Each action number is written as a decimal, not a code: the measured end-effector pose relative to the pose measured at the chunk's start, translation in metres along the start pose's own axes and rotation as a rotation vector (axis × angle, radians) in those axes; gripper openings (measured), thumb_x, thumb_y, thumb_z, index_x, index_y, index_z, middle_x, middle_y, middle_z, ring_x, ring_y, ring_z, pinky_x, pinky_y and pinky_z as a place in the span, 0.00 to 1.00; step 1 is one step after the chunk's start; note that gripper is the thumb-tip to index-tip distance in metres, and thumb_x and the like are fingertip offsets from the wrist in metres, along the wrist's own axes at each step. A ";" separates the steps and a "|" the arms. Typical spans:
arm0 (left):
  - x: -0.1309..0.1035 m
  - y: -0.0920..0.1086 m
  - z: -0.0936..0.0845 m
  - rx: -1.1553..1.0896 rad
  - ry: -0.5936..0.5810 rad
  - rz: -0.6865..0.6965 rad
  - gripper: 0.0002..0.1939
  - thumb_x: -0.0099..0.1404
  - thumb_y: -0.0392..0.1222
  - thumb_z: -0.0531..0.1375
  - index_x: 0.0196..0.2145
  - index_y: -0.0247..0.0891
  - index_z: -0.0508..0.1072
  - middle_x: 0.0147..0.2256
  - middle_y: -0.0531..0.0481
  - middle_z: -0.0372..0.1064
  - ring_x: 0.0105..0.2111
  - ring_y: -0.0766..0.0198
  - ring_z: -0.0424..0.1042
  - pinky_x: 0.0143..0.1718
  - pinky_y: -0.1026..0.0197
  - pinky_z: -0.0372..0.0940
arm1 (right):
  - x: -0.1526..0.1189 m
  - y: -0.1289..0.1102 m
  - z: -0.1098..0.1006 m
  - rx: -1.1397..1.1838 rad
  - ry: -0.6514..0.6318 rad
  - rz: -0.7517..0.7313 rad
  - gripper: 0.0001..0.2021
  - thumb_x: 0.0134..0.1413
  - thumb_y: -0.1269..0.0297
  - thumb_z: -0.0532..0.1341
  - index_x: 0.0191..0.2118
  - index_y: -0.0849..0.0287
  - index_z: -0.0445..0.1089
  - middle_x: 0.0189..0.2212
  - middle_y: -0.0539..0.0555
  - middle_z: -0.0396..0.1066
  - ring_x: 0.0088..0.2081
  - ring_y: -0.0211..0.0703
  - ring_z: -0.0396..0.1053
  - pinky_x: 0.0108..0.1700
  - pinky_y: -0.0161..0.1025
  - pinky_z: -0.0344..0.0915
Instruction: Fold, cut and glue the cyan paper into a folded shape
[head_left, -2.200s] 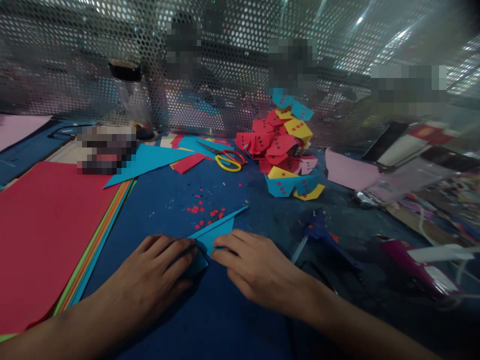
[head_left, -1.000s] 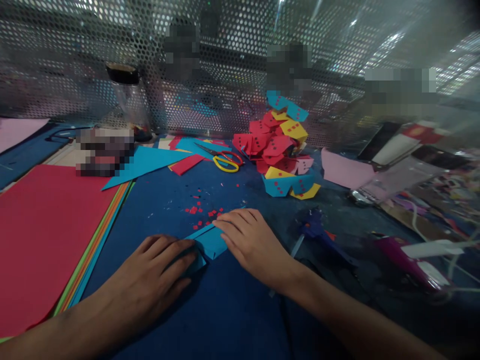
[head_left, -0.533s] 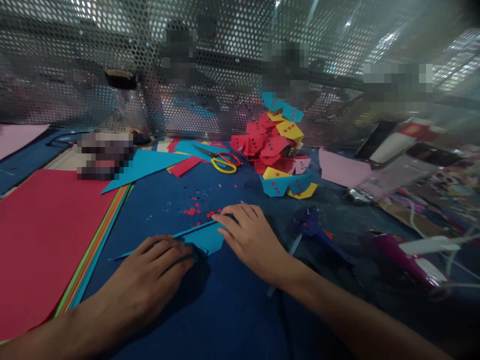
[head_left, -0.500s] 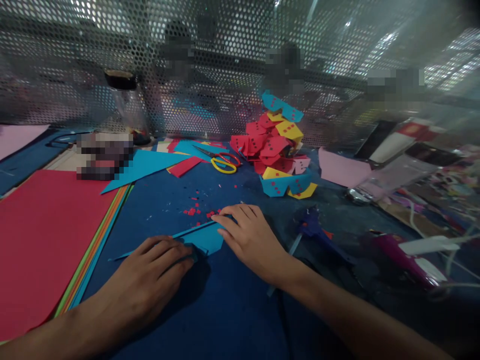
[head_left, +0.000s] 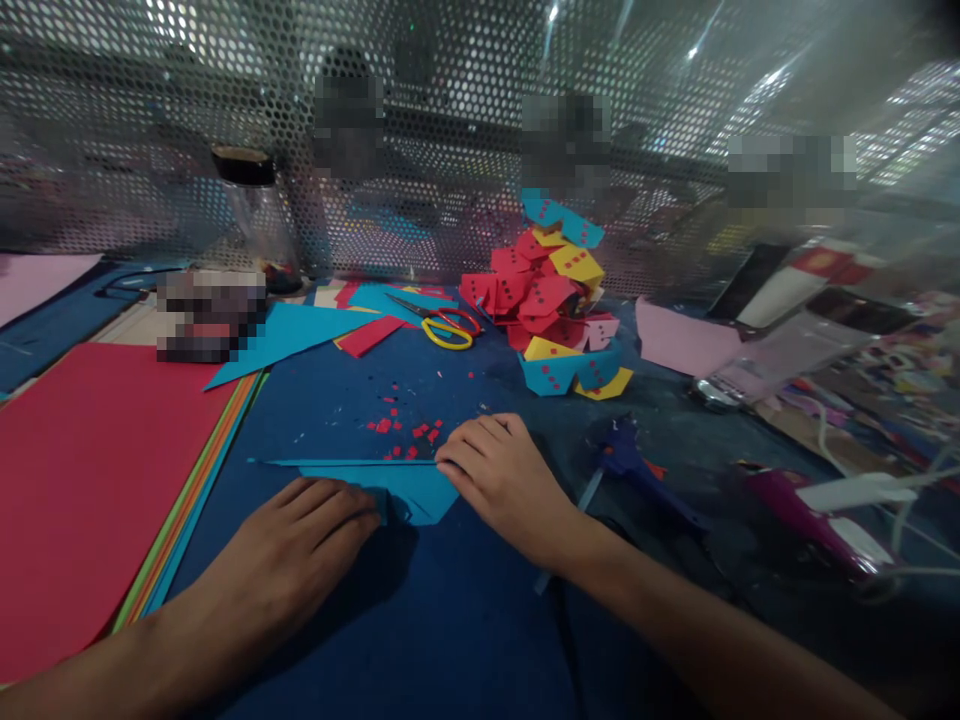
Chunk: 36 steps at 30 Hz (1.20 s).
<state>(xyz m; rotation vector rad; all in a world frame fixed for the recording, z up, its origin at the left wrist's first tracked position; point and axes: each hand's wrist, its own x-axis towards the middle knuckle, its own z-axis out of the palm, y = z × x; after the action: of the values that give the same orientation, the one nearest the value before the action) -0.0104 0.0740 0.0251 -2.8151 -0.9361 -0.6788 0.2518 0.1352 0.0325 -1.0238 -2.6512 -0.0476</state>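
A folded piece of blue paper [head_left: 424, 490] lies on the dark blue tabletop in front of me, with a narrow folded strip along its far edge. My left hand [head_left: 304, 535] rests over its near left part, fingers curled and closed on it; the fingertips are partly hidden. At the paper's right end, my right hand [head_left: 504, 480] pinches the far corner, fingers pressed together. Several small red paper squares [head_left: 426, 434] lie scattered just beyond the paper.
Scissors [head_left: 448, 328] with red and yellow handles lie beyond the scraps. A pile of red, yellow and blue folded papers [head_left: 544, 295] stands by the perforated metal panel [head_left: 450, 120]. Coloured sheets [head_left: 105, 470] are stacked left; a blue glue gun [head_left: 637, 465] and purple tool [head_left: 814, 515] lie right.
The blue paper has turned, its slanted far edge now nearly level across my view. My right hand has shifted slightly right and closed its fingers on the corner; my left hand has barely moved.
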 end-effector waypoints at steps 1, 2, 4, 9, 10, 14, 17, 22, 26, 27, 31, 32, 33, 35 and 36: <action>0.001 0.000 -0.001 0.009 0.002 0.000 0.17 0.76 0.30 0.47 0.45 0.34 0.75 0.41 0.46 0.77 0.39 0.59 0.75 0.41 0.55 0.67 | -0.001 0.000 -0.001 0.001 0.006 -0.004 0.10 0.71 0.68 0.55 0.41 0.58 0.73 0.40 0.53 0.76 0.43 0.44 0.68 0.49 0.46 0.53; 0.001 0.000 -0.001 0.016 0.000 -0.001 0.17 0.76 0.30 0.46 0.44 0.34 0.75 0.40 0.46 0.77 0.38 0.59 0.74 0.40 0.56 0.66 | -0.001 -0.001 -0.001 0.006 0.015 -0.007 0.10 0.71 0.68 0.54 0.41 0.58 0.73 0.39 0.54 0.76 0.42 0.44 0.68 0.49 0.46 0.53; 0.001 0.000 -0.001 0.029 0.000 -0.008 0.17 0.77 0.30 0.46 0.43 0.34 0.75 0.39 0.46 0.77 0.37 0.59 0.74 0.38 0.56 0.66 | -0.002 -0.003 -0.003 0.033 0.045 -0.009 0.10 0.71 0.68 0.54 0.41 0.59 0.73 0.39 0.54 0.77 0.42 0.44 0.69 0.49 0.46 0.53; -0.004 0.000 0.003 0.018 0.024 -0.048 0.14 0.76 0.30 0.48 0.43 0.35 0.73 0.38 0.47 0.76 0.37 0.59 0.72 0.38 0.57 0.65 | -0.003 -0.010 -0.005 0.222 0.074 0.077 0.06 0.69 0.69 0.56 0.40 0.59 0.71 0.38 0.53 0.78 0.40 0.43 0.72 0.48 0.44 0.55; -0.004 0.000 0.004 0.007 0.031 -0.062 0.13 0.76 0.30 0.49 0.43 0.35 0.73 0.39 0.47 0.75 0.37 0.60 0.72 0.38 0.57 0.65 | -0.003 -0.011 -0.006 0.274 0.067 0.111 0.05 0.68 0.69 0.57 0.40 0.58 0.70 0.38 0.52 0.78 0.41 0.43 0.72 0.47 0.43 0.56; -0.003 0.000 0.004 -0.015 0.045 -0.082 0.13 0.76 0.31 0.48 0.41 0.36 0.73 0.38 0.47 0.75 0.35 0.60 0.71 0.36 0.58 0.65 | -0.002 -0.014 -0.011 0.395 0.050 0.215 0.04 0.64 0.71 0.60 0.40 0.56 0.70 0.39 0.50 0.77 0.42 0.42 0.72 0.48 0.42 0.59; -0.003 -0.001 0.004 -0.020 0.027 -0.087 0.13 0.75 0.30 0.48 0.41 0.36 0.72 0.38 0.47 0.75 0.34 0.61 0.71 0.35 0.59 0.66 | -0.002 -0.015 -0.014 0.423 0.030 0.261 0.05 0.62 0.72 0.61 0.40 0.55 0.70 0.39 0.50 0.77 0.42 0.42 0.73 0.48 0.42 0.61; -0.005 -0.003 0.005 -0.063 -0.011 -0.112 0.14 0.75 0.29 0.48 0.44 0.37 0.72 0.38 0.48 0.74 0.35 0.61 0.72 0.35 0.59 0.68 | -0.003 -0.016 -0.013 0.479 -0.041 0.366 0.09 0.58 0.72 0.64 0.44 0.55 0.70 0.40 0.51 0.77 0.42 0.43 0.73 0.47 0.44 0.64; -0.003 -0.003 0.003 -0.076 -0.016 -0.091 0.15 0.76 0.30 0.46 0.47 0.35 0.72 0.38 0.46 0.75 0.36 0.60 0.73 0.36 0.59 0.70 | -0.002 -0.017 -0.014 0.503 -0.117 0.411 0.09 0.58 0.72 0.65 0.43 0.55 0.71 0.39 0.50 0.77 0.40 0.43 0.72 0.48 0.46 0.64; -0.002 -0.002 0.002 -0.073 -0.016 -0.083 0.15 0.76 0.31 0.46 0.47 0.35 0.72 0.39 0.45 0.75 0.36 0.60 0.73 0.36 0.59 0.71 | -0.001 -0.017 -0.014 0.507 -0.129 0.420 0.08 0.58 0.72 0.65 0.42 0.55 0.71 0.40 0.50 0.77 0.41 0.43 0.72 0.48 0.46 0.63; -0.001 -0.002 0.002 -0.071 -0.024 -0.098 0.15 0.76 0.30 0.46 0.46 0.35 0.72 0.37 0.45 0.74 0.35 0.60 0.73 0.34 0.59 0.70 | 0.001 -0.017 -0.015 0.523 -0.169 0.446 0.07 0.58 0.73 0.64 0.41 0.55 0.71 0.40 0.49 0.76 0.42 0.42 0.70 0.47 0.45 0.62; -0.001 -0.002 0.003 -0.073 -0.028 -0.105 0.15 0.76 0.30 0.46 0.45 0.35 0.72 0.37 0.46 0.74 0.34 0.60 0.72 0.33 0.59 0.70 | 0.002 -0.017 -0.014 0.524 -0.175 0.449 0.07 0.58 0.73 0.64 0.40 0.55 0.71 0.40 0.49 0.75 0.42 0.42 0.70 0.47 0.45 0.62; -0.001 -0.002 0.003 -0.074 -0.037 -0.115 0.15 0.76 0.30 0.46 0.44 0.35 0.72 0.36 0.46 0.73 0.34 0.60 0.72 0.33 0.59 0.70 | 0.002 -0.017 -0.014 0.527 -0.179 0.451 0.07 0.58 0.74 0.64 0.40 0.55 0.71 0.40 0.49 0.75 0.41 0.42 0.70 0.47 0.45 0.61; -0.001 -0.001 0.004 -0.072 -0.050 -0.126 0.14 0.75 0.30 0.47 0.44 0.36 0.72 0.36 0.46 0.73 0.34 0.60 0.72 0.32 0.59 0.69 | 0.002 -0.018 -0.014 0.529 -0.183 0.461 0.07 0.58 0.75 0.64 0.40 0.55 0.71 0.39 0.49 0.75 0.40 0.41 0.69 0.48 0.45 0.60; -0.001 -0.001 0.005 -0.064 -0.052 -0.129 0.14 0.75 0.29 0.47 0.44 0.36 0.72 0.37 0.46 0.73 0.34 0.59 0.72 0.32 0.59 0.69 | 0.003 -0.018 -0.014 0.531 -0.187 0.467 0.08 0.57 0.75 0.64 0.39 0.55 0.71 0.38 0.49 0.75 0.40 0.41 0.69 0.48 0.45 0.60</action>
<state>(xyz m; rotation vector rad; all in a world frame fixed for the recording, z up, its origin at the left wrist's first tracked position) -0.0098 0.0755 0.0199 -2.8601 -1.1328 -0.6649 0.2416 0.1216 0.0480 -1.4524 -2.2913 0.8348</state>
